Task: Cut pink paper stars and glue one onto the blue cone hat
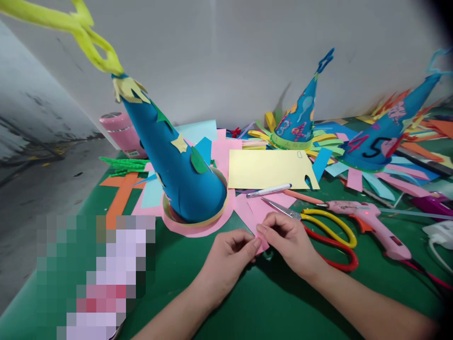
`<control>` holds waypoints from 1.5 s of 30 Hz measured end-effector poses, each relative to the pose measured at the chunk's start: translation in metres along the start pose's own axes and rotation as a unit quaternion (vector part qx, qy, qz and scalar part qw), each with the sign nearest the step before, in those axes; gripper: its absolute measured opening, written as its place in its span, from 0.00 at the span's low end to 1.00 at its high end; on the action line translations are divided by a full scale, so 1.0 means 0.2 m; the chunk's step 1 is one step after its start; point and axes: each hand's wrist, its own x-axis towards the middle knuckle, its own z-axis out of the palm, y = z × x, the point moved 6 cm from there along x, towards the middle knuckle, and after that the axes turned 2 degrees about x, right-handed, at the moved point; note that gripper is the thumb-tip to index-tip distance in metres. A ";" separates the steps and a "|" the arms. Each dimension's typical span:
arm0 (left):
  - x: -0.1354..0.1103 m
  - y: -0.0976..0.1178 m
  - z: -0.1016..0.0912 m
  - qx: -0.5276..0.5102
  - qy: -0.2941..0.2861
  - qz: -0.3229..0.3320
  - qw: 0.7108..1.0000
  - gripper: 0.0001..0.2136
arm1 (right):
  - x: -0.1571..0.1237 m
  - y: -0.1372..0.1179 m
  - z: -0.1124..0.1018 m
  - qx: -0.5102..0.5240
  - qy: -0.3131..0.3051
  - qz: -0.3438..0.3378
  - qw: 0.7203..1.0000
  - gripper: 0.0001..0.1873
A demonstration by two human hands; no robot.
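My left hand (pixel 228 257) and my right hand (pixel 288 241) meet at the front of a green table (pixel 198 278), both pinching the near edge of a pink paper sheet (pixel 260 210). Fingers of both hands are closed on the paper. Just behind the left hand stands a tall blue paper cone hat (pixel 177 165) on a pink ring base, with a yellow-green paper strip at its tip. Scissors with yellow and red handles (pixel 329 236) lie right beside my right hand.
A pink glue gun (pixel 368 222) lies at the right. A yellow paper sheet (pixel 269 167) and a white pen (pixel 269 190) lie behind the hands. Two more decorated blue cone hats (pixel 299 118) (pixel 385 132) stand at the back right among coloured paper strips. A pink cup (pixel 122 132) stands back left.
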 end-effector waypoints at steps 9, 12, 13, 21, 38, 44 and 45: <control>0.00 0.00 -0.02 -0.211 -0.004 -0.017 0.977 0.10 | -0.03 -0.06 -0.06 -0.022 0.012 -0.050 0.998 0.02; 0.00 0.01 -0.02 -0.211 -0.009 0.001 0.978 0.10 | -0.05 -0.10 -0.04 -0.069 -0.016 -0.103 0.992 0.03; 0.00 0.01 -0.02 -0.203 -0.011 0.008 0.979 0.10 | -0.05 -0.10 -0.03 -0.082 -0.023 -0.115 0.990 0.03; -0.01 0.07 -0.06 0.000 0.021 0.091 0.996 0.12 | -0.05 -0.10 0.01 -0.119 -0.045 -0.102 0.987 0.03; -0.03 0.12 -0.07 0.094 0.073 0.144 0.982 0.10 | -0.03 -0.05 0.01 -0.082 -0.035 -0.045 0.995 0.08; -0.04 0.12 -0.07 0.120 0.090 0.145 0.978 0.11 | -0.03 -0.02 0.02 -0.042 -0.039 -0.024 0.998 0.08; -0.04 0.12 -0.07 0.126 0.093 0.146 0.977 0.11 | -0.03 -0.01 0.02 -0.038 -0.042 -0.019 0.998 0.08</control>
